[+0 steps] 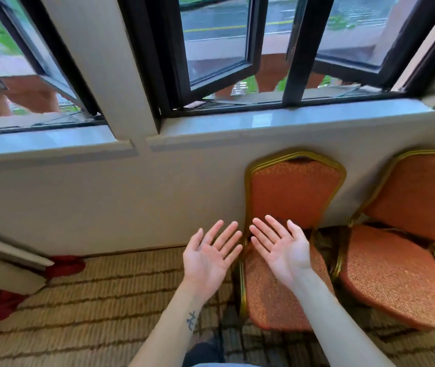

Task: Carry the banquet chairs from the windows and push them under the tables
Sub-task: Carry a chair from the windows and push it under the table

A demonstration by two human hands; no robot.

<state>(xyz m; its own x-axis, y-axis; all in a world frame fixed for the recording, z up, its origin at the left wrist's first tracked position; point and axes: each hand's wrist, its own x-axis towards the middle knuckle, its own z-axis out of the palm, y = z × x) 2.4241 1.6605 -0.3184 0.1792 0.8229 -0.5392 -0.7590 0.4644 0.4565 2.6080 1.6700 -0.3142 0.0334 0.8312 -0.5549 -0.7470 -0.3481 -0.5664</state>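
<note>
Hovering palms-up hands [248, 254], orange woven-fabric chair [294, 197]

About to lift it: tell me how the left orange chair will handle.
The left chair probably stays rigid, given its gold metal frame. Its tall back may make it tip-prone when carried. The textured fabric likely grips well.

A small dark tattoo [191, 320] marks the sleeveless left forearm [170, 329].

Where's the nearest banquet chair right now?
Head view, right of centre: the nearest chair stands against the wall below the window sill, a second chair to its right, just beyond the open right hand.
</note>
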